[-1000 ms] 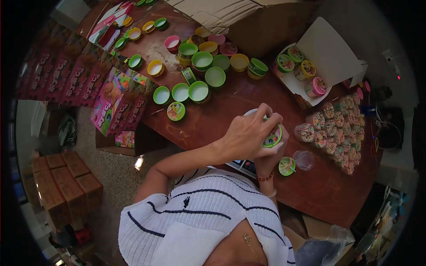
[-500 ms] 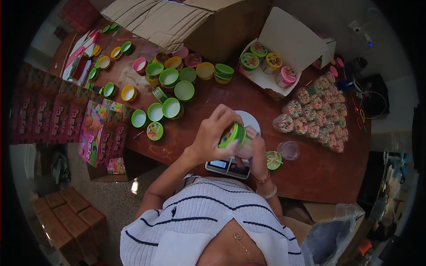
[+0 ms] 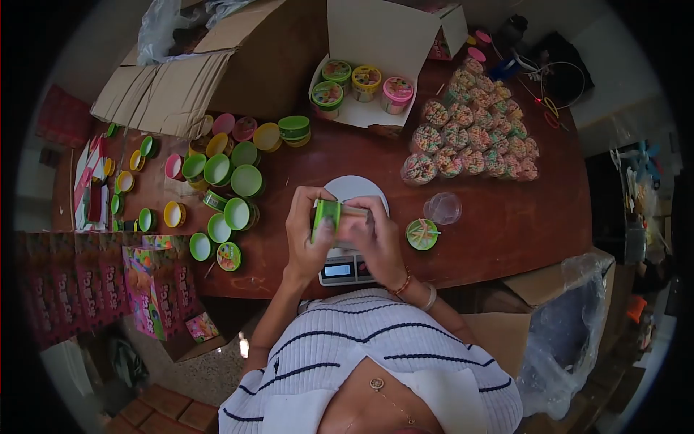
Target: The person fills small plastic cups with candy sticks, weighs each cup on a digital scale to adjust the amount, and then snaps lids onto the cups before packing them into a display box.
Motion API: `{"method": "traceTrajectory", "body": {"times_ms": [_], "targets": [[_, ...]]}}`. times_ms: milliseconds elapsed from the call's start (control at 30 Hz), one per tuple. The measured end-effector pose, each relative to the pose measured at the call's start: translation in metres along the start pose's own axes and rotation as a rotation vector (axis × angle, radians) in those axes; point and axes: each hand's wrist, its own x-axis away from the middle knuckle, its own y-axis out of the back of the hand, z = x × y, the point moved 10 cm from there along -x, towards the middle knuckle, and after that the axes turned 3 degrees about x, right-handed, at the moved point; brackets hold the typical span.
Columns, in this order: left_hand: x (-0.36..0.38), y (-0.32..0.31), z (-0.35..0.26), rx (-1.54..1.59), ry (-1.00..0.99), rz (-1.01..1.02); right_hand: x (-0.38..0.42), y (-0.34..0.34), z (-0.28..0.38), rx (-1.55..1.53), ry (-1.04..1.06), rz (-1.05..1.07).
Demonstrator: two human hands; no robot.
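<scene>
A small tub with a green lid [image 3: 327, 215] is held on its side between my two hands, above a white kitchen scale [image 3: 338, 270]. My left hand [image 3: 305, 228] is wrapped round the green lid end. Around the clear body end are the fingers of my right hand [image 3: 377, 246], partly blurred. The scale's round plate shows behind my hands. To the right, an upturned green lid [image 3: 422, 234] holds small coloured sticks, with an empty clear cup [image 3: 443, 208] beside it.
Green, yellow and pink lids [image 3: 217, 169] spread over the left. A white box [image 3: 369, 116] of lidded tubs stands at the back, near a large carton [image 3: 275, 65]. Several filled clear cups [image 3: 473, 137] form rows at the right. Pink printed boxes [image 3: 148, 289] stand at the left edge.
The view has shifted, so the table's things appear further left. My hands have turned the tub from a slant to nearly sideways, still holding it between them.
</scene>
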Motion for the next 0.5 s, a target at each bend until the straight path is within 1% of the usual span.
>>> {"method": "traceTrajectory", "body": {"times_ms": [33,67,100,133,167,233,267,300,333,367,400,433,500], "targets": [[-0.001,-0.007,-0.027,-0.21,-0.113,0.024,0.004,-0.01,-0.018,-0.028,-0.156,0.152],[0.0,-0.016,-0.047,-0.339,-0.22,0.096,0.012,-0.018,-0.036,-0.033,-0.313,0.303],[-0.001,-0.016,-0.046,-0.335,-0.227,0.115,0.002,-0.012,-0.03,-0.061,-0.048,0.173],[-0.005,-0.009,-0.035,-0.23,-0.164,0.074,0.001,-0.01,-0.001,-0.076,0.22,0.043],[-0.009,-0.004,-0.021,-0.125,-0.101,0.031,0.026,-0.014,0.03,0.13,0.502,-0.124],[-0.012,-0.002,-0.003,0.206,0.089,-0.071,0.047,-0.023,0.047,0.555,0.82,-0.302],[-0.011,-0.007,-0.029,-0.094,-0.114,-0.022,0.035,-0.014,0.031,0.29,0.655,-0.296],[-0.012,-0.019,-0.066,-0.39,-0.32,0.023,0.006,-0.005,-0.023,-0.101,0.346,-0.132],[-0.016,-0.031,-0.083,-0.504,-0.374,0.122,-0.002,-0.017,-0.036,-0.321,0.186,0.12],[-0.018,-0.044,-0.098,-0.534,-0.475,0.274,-0.003,-0.03,-0.052,-0.542,-0.051,0.343],[-0.017,-0.056,-0.105,-0.56,-0.584,0.422,0.004,-0.041,-0.061,-0.676,-0.305,0.502],[-0.006,-0.067,-0.101,-0.558,-0.621,0.59,0.012,-0.04,-0.082,-0.577,-0.541,0.429],[0.01,-0.086,-0.099,-0.581,-0.652,0.885,0.025,-0.046,-0.077,-0.438,-0.569,0.479]]}}
